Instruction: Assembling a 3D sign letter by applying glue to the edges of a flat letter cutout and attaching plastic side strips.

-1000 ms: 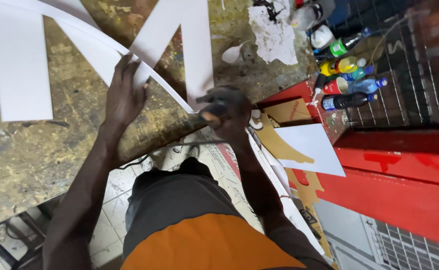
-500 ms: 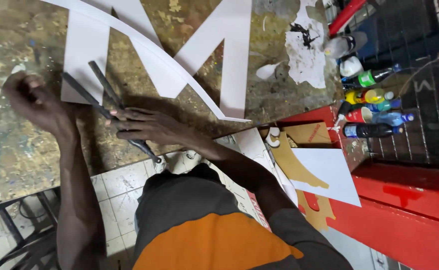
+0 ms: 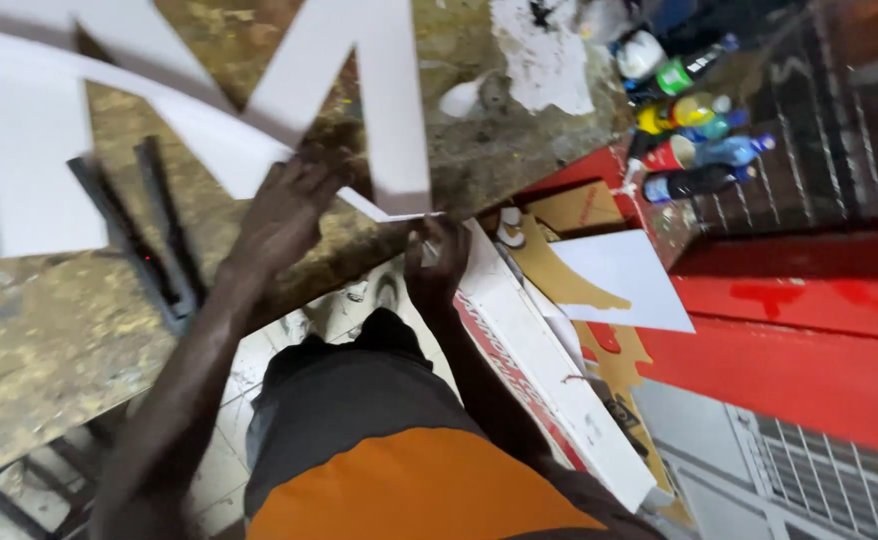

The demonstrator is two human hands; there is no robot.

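One head-worn camera looks steeply down, close over the workbench (image 3: 49,330).

White letter cutout (image 3: 379,100): matt, smooth sheet. Workbench (image 3: 49,330): rough, paint-stained, worn. Bottles (image 3: 704,150): glossy plastic. Cardboard scraps (image 3: 559,270): dull brown.

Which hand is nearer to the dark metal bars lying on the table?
Left. The left hand presses the white sheet just beside the dark metal bars; the right hand is farther, at the table edge.
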